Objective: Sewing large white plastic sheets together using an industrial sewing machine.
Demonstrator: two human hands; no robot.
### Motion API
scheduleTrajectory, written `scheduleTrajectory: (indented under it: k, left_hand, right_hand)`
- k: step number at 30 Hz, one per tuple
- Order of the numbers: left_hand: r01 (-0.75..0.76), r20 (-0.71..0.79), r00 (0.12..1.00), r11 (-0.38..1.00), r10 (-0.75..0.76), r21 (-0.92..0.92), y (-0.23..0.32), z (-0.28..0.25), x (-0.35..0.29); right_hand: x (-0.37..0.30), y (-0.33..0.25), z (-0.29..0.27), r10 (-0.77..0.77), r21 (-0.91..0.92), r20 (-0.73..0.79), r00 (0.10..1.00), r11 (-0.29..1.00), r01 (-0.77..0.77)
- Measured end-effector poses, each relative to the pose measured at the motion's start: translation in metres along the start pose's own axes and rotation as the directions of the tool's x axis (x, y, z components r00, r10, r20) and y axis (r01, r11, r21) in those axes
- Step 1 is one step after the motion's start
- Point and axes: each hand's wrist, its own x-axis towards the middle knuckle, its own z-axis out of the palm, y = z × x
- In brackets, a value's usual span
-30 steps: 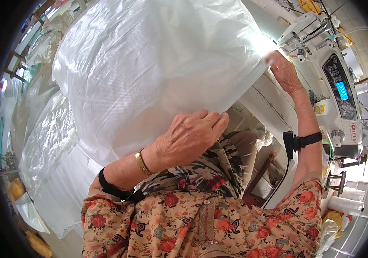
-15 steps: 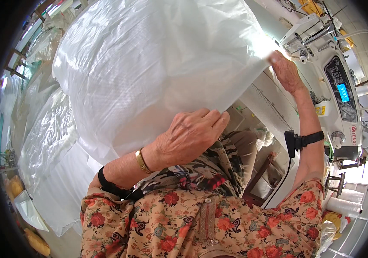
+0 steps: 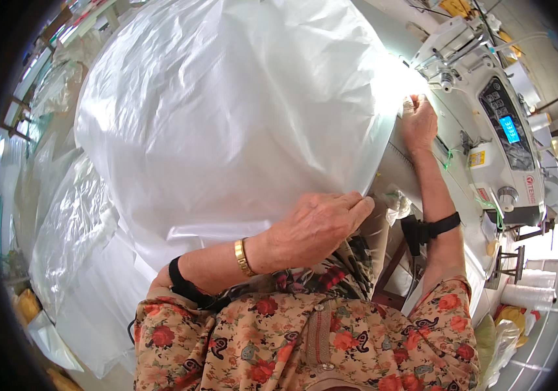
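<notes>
A large white plastic sheet (image 3: 240,117) with a fine woven texture spreads in front of me, puffed and creased. My left hand (image 3: 318,225) is closed at its near edge, thumb and fingers pinched together on the sheet. Farther off, at the sheet's right corner beside the sewing machine (image 3: 510,140), my right hand (image 3: 420,124) is closed with its fingertips pinching the edge. Glare from the machine's lamp washes out the sheet there and hides the needle area.
More crumpled clear and white plastic (image 3: 73,221) lies to the left. White thread spools (image 3: 530,296) stand at the lower right. Green thread (image 3: 448,158) trails over the machine table by my right forearm. A small black stand (image 3: 509,264) sits behind the machine.
My left hand has moved right and slightly down along with the sheet's near edge. My right hand is a little lower and its wrist has turned. The sheet bulges farther toward me.
</notes>
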Motion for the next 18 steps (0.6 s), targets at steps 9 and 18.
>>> scheduleTrajectory:
  k: [9, 18]
  left_hand:
    - [0.072, -0.121, 0.985, 0.939, -0.119, -0.336, -0.006, 0.018, -0.002]
    - [0.061, -0.120, 0.986, 0.928, -0.112, -0.367, -0.013, 0.026, -0.007]
  right_hand:
    - [0.004, -0.019, 0.008, 0.212, -0.086, 0.061, 0.975, 0.975, -0.206]
    - [0.018, -0.022, 0.001, 0.205, -0.036, 0.092, 0.975, 0.979, -0.202]
